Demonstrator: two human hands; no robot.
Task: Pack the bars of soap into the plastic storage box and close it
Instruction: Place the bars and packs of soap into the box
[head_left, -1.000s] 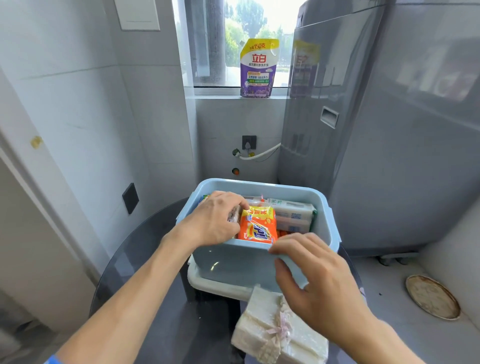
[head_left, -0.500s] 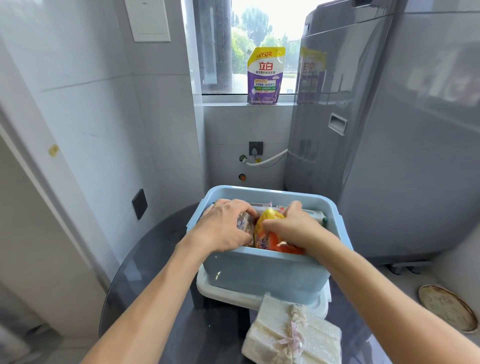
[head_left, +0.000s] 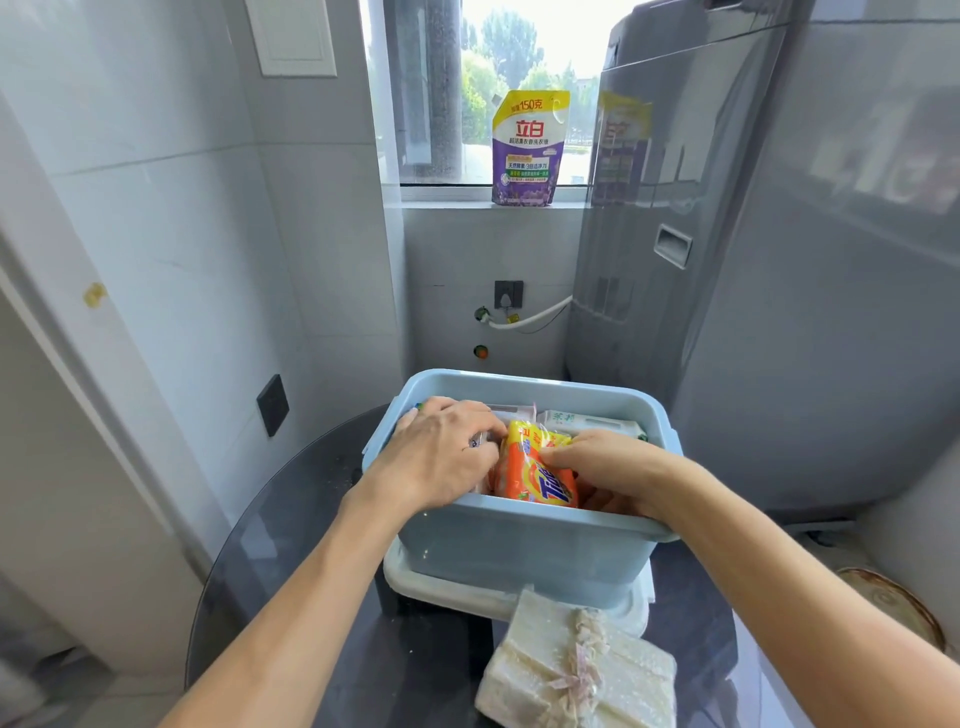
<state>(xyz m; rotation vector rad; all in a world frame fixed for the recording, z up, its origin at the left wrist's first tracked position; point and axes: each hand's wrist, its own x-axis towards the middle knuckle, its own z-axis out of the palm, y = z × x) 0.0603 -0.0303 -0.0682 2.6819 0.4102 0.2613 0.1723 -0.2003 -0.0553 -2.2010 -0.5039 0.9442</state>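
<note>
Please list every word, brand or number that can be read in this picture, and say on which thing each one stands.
"立白" on the purple and yellow detergent pouch on the window sill.
"150克" at the top of the same pouch; its smaller lines are too small to read.
"Tide", partly covered, on the orange soap pack in the blue storage box.
Green characters on the white pack behind it: too blurred to read.

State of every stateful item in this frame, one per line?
storage box: open, lid off
white lid: under the box
orange soap bar: in box, tilted, held
wrapped soap: on table, unpacked
left hand: in box, on a packet
right hand: gripping orange bar
</note>
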